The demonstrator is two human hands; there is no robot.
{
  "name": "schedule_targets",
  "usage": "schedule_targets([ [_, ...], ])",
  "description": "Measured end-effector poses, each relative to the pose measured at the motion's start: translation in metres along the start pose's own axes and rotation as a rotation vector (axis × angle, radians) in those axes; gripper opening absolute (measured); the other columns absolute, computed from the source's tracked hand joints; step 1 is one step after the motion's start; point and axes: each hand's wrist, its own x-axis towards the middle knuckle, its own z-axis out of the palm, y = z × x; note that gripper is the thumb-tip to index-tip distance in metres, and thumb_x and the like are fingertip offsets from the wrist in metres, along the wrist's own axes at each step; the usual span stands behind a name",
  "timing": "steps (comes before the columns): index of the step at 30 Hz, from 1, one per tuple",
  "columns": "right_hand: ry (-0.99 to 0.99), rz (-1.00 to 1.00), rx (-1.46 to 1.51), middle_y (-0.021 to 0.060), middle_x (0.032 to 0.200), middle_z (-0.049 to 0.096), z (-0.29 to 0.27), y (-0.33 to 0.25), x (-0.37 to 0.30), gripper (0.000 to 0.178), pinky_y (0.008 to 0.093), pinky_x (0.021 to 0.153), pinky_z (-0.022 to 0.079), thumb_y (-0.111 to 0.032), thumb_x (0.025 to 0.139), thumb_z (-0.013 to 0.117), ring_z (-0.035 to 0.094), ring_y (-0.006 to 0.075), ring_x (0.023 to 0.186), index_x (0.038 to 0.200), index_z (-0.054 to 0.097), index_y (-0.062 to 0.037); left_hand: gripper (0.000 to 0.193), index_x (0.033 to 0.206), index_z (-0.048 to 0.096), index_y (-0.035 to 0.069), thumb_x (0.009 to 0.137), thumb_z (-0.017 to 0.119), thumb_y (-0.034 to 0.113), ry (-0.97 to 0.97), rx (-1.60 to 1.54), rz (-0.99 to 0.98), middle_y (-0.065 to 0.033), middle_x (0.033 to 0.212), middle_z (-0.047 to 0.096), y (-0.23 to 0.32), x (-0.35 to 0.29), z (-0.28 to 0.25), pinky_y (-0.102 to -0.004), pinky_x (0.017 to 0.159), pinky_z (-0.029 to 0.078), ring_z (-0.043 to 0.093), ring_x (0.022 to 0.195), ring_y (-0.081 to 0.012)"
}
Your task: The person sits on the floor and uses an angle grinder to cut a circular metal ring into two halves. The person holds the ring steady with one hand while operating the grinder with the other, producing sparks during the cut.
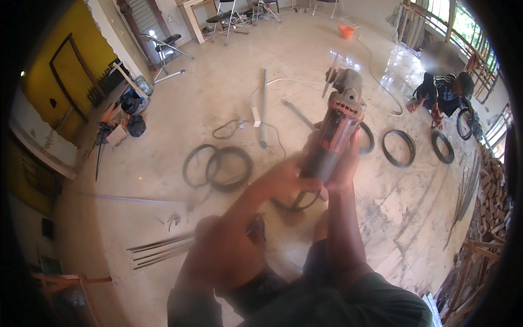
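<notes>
I hold an angle grinder point(339, 117) upright in front of me, its disc end point(330, 76) pointing away. My right hand point(343, 163) wraps the grey and orange body from the right. My left hand point(283, 182) grips the lower end of the body from the left and is blurred. My knees fill the lower middle of the view.
Dark metal rings point(218, 166) lie on the pale tiled floor, with more rings point(399, 147) to the right. Thin rods point(160, 248) lie at lower left. Another person point(444, 92) crouches at upper right. Folding chairs point(226, 19) stand at the back; stacked wood point(493, 185) lies right.
</notes>
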Motion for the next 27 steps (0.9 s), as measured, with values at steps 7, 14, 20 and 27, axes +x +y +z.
schedule_targets([
  [7,0.103,-0.179,-0.291,0.021,0.11,0.068,-0.002,-0.014,0.001,0.079,0.0514,0.1,0.053,-0.067,0.106,0.026,0.068,0.038,0.108,0.133,0.054,0.0018,0.077,0.139,0.055,-0.001,0.08,0.091,0.031,0.01,-0.114,0.026,-0.0112,0.125,0.066,0.013,0.015,0.024,-0.0348,0.1,0.051,0.063,0.113,-0.0183],
  [14,-0.077,-0.009,-0.084,0.0242,0.123,0.066,-0.008,-0.025,-0.008,0.079,0.0476,0.094,0.056,-0.068,0.102,0.043,0.069,0.0376,0.109,0.144,0.047,-0.0009,0.066,0.134,0.056,0.001,0.079,0.088,0.02,0.067,-0.036,0.002,-0.0072,0.117,0.065,0.006,0.01,0.032,-0.0355,0.098,0.052,0.062,0.109,-0.0168],
  [20,-0.029,-0.082,0.053,0.0218,0.112,0.067,-0.008,-0.02,-0.013,0.081,0.0457,0.084,0.057,-0.069,0.1,0.047,0.069,0.0349,0.095,0.143,0.048,-0.0008,0.068,0.135,0.055,0.001,0.078,0.088,0.02,0.052,-0.022,0.088,-0.0088,0.12,0.066,-0.001,0.01,0.037,-0.036,0.1,0.051,0.063,0.11,-0.0174],
  [27,-0.075,-0.109,0.053,0.023,0.105,0.067,-0.004,-0.022,-0.012,0.08,0.0445,0.078,0.056,-0.069,0.098,0.048,0.068,0.0345,0.089,0.137,0.051,0.0012,0.07,0.135,0.056,0.001,0.076,0.088,0.021,0.019,0.068,0.009,-0.0098,0.12,0.067,0.015,0.009,0.036,-0.0359,0.1,0.051,0.063,0.11,-0.0191],
])
